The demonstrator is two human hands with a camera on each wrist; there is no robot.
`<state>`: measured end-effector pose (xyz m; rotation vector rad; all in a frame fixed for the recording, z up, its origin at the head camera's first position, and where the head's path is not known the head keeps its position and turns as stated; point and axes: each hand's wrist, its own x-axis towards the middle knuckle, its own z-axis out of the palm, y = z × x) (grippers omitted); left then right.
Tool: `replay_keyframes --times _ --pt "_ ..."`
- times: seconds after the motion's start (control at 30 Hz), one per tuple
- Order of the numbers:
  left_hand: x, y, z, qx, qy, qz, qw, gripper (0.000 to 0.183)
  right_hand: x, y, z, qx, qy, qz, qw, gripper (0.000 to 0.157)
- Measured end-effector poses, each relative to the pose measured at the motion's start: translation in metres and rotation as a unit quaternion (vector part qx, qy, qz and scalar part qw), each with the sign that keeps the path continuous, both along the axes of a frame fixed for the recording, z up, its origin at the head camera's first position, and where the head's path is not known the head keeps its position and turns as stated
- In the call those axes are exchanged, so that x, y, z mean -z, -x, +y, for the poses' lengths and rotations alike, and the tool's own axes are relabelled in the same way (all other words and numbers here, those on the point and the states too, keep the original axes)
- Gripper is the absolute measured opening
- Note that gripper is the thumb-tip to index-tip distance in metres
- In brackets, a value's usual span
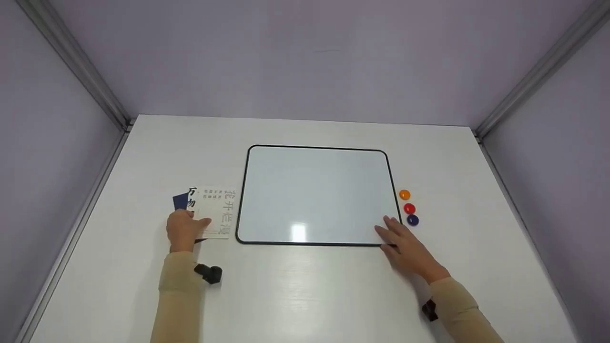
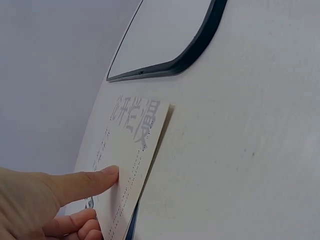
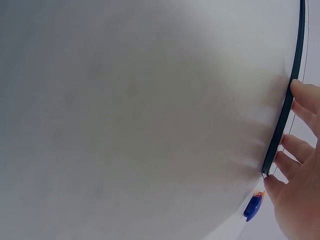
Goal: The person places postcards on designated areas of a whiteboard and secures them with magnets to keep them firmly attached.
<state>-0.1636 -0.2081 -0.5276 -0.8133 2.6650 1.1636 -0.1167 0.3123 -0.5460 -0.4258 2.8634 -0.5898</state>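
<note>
My left hand [image 1: 182, 229] grips a cream card [image 1: 215, 207] printed with Chinese characters at its left edge. The thumb lies across the card's face in the left wrist view, with the other fingers curled at the side. A dark blue piece [image 1: 180, 200] shows from under the card. To the right lies a whiteboard [image 1: 314, 190] with a thin black frame. My right hand [image 1: 409, 250] rests at its lower right corner, fingers spread over the frame [image 3: 282, 122] and holding nothing.
An orange magnet [image 1: 404, 194], a red one [image 1: 409, 208] and a dark blue one [image 1: 412, 219], all round, sit in a row just right of the whiteboard. The white table [image 1: 305, 295] is walled by pale panels [image 1: 305, 62] at the back and both sides.
</note>
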Motion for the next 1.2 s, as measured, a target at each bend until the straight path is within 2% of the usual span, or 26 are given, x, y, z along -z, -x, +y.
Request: replay_keyframes --times 0.2,0.37,0.53,0.67,0.9,1.2 --pt "0.000 -0.003 -0.002 -0.010 0.007 0.015 0.9998 0.049 -0.003 -0.001 -0.003 -0.012 -0.012 0.003 1.000 0.053" --pt "0.000 -0.005 -0.005 -0.023 -0.014 0.029 0.9992 0.050 -0.004 -0.002 -0.005 -0.020 -0.022 0.006 1.000 0.055" --pt "-0.002 -0.005 -0.010 -0.004 -0.034 0.018 0.9992 0.060 -0.001 -0.003 -0.006 -0.021 -0.023 0.006 0.999 0.057" --pt "-0.001 -0.005 -0.011 0.010 -0.043 0.025 0.9987 0.057 0.001 -0.003 -0.006 -0.023 -0.020 0.007 1.000 0.056" --pt "0.000 -0.006 -0.012 0.002 -0.055 0.029 0.9980 0.048 -0.002 -0.003 -0.007 -0.019 -0.009 -0.012 1.000 0.057" --pt "-0.001 -0.006 -0.013 -0.009 -0.108 0.025 0.9938 0.048 -0.001 -0.003 -0.008 -0.023 0.003 0.016 1.000 0.057"
